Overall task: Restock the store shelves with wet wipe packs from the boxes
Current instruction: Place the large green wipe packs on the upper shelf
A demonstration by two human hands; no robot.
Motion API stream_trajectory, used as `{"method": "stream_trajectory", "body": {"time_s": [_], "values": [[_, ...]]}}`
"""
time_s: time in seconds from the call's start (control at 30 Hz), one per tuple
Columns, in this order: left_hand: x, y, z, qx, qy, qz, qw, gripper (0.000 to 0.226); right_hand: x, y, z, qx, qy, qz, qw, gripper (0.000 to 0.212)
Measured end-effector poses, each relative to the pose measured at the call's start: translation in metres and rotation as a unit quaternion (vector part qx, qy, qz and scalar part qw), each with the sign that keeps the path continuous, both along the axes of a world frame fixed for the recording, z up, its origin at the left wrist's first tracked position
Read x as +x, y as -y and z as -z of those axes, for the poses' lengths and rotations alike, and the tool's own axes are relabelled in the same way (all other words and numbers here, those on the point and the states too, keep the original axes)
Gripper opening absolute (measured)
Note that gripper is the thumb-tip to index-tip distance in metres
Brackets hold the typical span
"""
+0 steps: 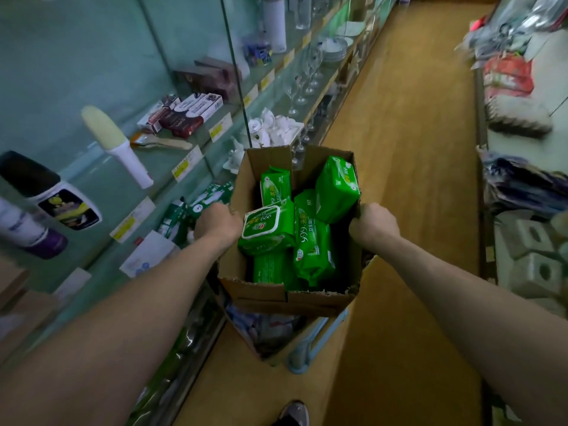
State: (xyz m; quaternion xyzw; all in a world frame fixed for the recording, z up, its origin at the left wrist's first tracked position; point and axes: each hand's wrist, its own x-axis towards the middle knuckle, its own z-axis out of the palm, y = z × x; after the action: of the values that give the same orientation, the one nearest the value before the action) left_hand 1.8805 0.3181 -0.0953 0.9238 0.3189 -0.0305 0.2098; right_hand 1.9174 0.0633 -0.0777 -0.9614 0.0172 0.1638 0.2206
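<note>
we are showing a left hand (218, 222) and a right hand (373, 224) that are both bare, with forearms (138, 302) uncovered along their whole visible length. we are wearing a dark grey shoe (293, 413), peeking in at the bottom edge.

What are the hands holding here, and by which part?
The cardboard box of green wet wipe packs: left hand grips its left side wall, right hand its right side wall, at the top edges.

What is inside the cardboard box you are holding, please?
Inside the cardboard box lie several green wet wipe packs, loosely piled. The box floor and any packs beneath them are covered.
</note>
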Motion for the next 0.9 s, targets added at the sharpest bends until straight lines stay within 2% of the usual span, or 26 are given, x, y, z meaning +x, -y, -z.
{"method": "stream_trajectory", "body": {"time_s": [0.4, 0.7, 0.9], "values": [[0.018, -0.008, 0.027, 0.011, -0.034, 0.011, 0.999, 0.03, 0.023, -0.017, 0.022, -0.029, -0.022, -0.009, 0.999, 0.022], [0.009, 0.001, 0.032, 0.057, -0.037, 0.019, 0.998, 0.03, 0.02, -0.027, 0.024, -0.06, -0.038, -0.015, 0.997, 0.026], [0.01, -0.007, 0.023, 0.03, -0.079, 0.035, 0.996, 0.028, 0.019, -0.02, 0.017, -0.049, -0.081, -0.033, 0.995, 0.022]]}}
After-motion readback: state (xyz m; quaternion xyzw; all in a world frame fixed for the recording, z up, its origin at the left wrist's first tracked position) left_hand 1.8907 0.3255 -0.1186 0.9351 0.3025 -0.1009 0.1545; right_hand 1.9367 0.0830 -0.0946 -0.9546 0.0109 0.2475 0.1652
